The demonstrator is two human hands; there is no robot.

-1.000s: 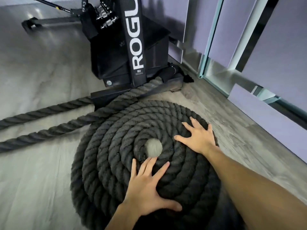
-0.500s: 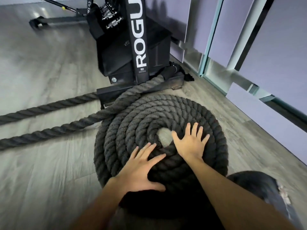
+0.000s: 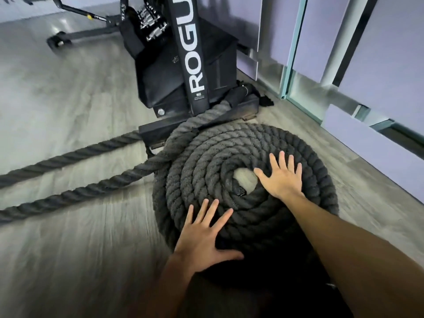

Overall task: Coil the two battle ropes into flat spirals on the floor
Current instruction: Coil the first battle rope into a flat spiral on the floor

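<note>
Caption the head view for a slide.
Left hand and right hand rest flat on a coiled rope beside a rack.

This is a gym or training room. A black steel upright (image 3: 195, 53) lettered "ROGU" in white stands bolted to a heavy base frame (image 3: 156, 131), with chromed fittings (image 3: 152, 24) behind it and a low black wheeled frame (image 3: 80, 34) farther back. A thick black battle rope (image 3: 206, 161) lies at its foot, part wound into a flat coil, with two straight lengths (image 3: 68, 154) trailing left. The grey wood-look floor (image 3: 68, 99), lilac wall panels (image 3: 390, 53) and a green-framed glass partition (image 3: 296, 49) mark an indoor studio.
</note>
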